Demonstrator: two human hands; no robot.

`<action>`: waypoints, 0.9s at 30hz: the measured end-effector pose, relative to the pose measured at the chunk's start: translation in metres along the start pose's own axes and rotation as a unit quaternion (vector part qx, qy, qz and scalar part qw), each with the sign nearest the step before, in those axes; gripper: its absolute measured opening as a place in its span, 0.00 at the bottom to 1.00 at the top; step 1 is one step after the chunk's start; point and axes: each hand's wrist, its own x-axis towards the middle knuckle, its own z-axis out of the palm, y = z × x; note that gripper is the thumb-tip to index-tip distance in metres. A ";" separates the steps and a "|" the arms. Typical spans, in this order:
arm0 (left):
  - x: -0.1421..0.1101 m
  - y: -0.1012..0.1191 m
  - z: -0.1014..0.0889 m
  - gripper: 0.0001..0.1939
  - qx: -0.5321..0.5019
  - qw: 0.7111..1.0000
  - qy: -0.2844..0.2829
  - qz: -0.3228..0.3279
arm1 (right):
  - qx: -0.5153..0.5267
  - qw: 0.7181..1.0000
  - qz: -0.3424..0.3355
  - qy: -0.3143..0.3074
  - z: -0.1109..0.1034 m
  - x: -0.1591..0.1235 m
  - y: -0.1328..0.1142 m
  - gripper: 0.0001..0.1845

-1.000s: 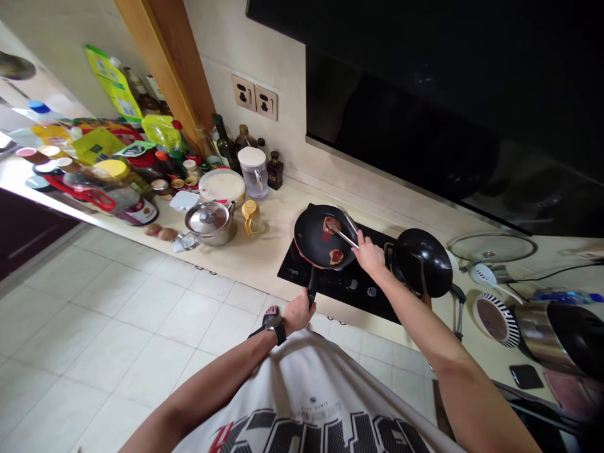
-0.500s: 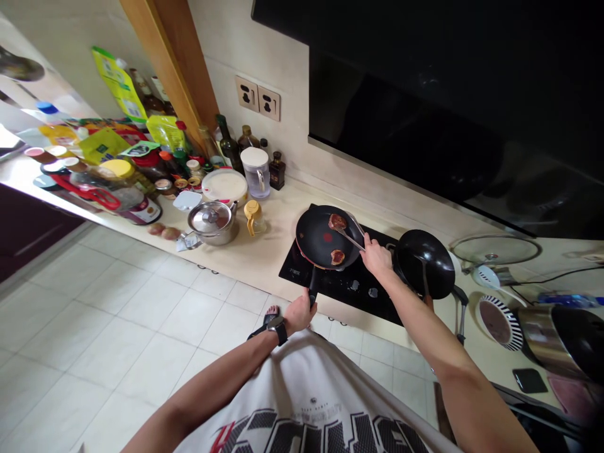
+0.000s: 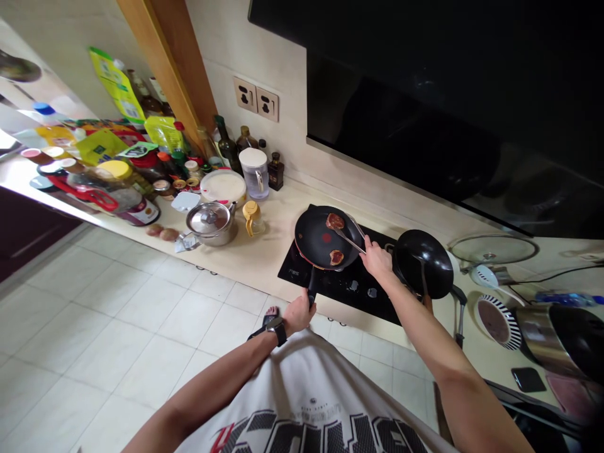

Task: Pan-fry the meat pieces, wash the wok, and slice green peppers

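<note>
Firmly, my left hand (image 3: 298,311) curled its fingers around the black handle (image 3: 312,289) of a round, black, non-stick frying pan (image 3: 314,242). My right hand (image 3: 376,258) pinched a pair of slim, silvery metal tongs (image 3: 352,242) over the pan's right side, their two arms apart and one tip against a browned, reddish piece of meat (image 3: 335,221). That piece lay in the far part of the pan; a smaller, browned piece of meat (image 3: 336,257) lay nearer me, well apart from the tongs.

The pan sat over the left part of a black glass hob (image 3: 333,283). Just right of it was a deep black wok (image 3: 436,267), with a wooden-handled utensil (image 3: 425,286) resting inside. Further right, a bowl with a black-and-white striped rim (image 3: 512,330) held something brown I couldn't make out, beside a large, shiny steel pot (image 3: 545,336).

To the left stood a small, clear dispenser with a yellow top (image 3: 253,220), then a lidded stainless-steel pot (image 3: 212,225), its contents hidden. Behind them, a clear pitcher with a white lid (image 3: 255,173) stood beside a round, white-lidded tub (image 3: 223,185).
</note>
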 end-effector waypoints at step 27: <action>0.002 -0.001 0.001 0.22 0.001 1.000 -0.008 -0.006 | 0.022 0.995 -0.082 -0.052 -0.022 -0.048 0.038 0.38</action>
